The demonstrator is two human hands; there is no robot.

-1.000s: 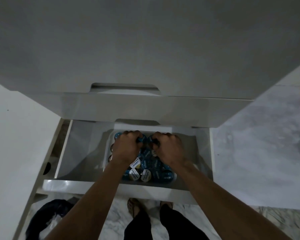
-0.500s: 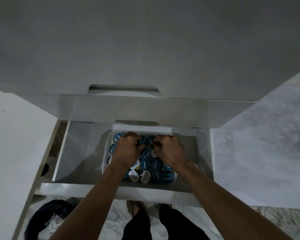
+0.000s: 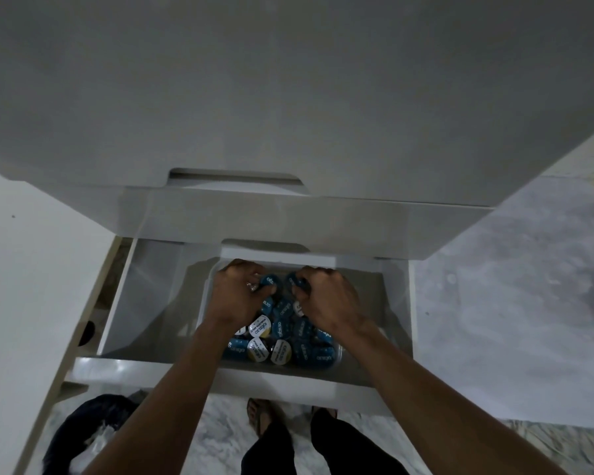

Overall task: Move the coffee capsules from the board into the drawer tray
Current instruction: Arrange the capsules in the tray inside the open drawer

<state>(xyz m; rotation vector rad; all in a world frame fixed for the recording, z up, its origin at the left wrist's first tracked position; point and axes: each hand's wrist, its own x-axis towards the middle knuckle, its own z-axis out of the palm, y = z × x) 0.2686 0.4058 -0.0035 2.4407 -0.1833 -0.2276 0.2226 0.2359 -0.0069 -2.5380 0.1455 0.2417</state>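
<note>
Your hands barely move since before: left hand (image 3: 240,296) and right hand (image 3: 326,296) clench capsules (image 3: 282,337); light, slippery, pinch the rims.

One view only is given, taken from the head and aimed steeply downward and forward. The open drawer (image 3: 144,303) is seen from close above, just below centre; the counter (image 3: 288,80) fills 12 o'clock, and the floor (image 3: 511,320) is seen toward 3 and 6 o'clock.

forearms: bare, no sleeves seen | left hand (image 3: 240,296), right hand (image 3: 330,299): ungloved | trousers (image 3: 271,450): dark | sandal (image 3: 258,414): open-toed, worn
</note>
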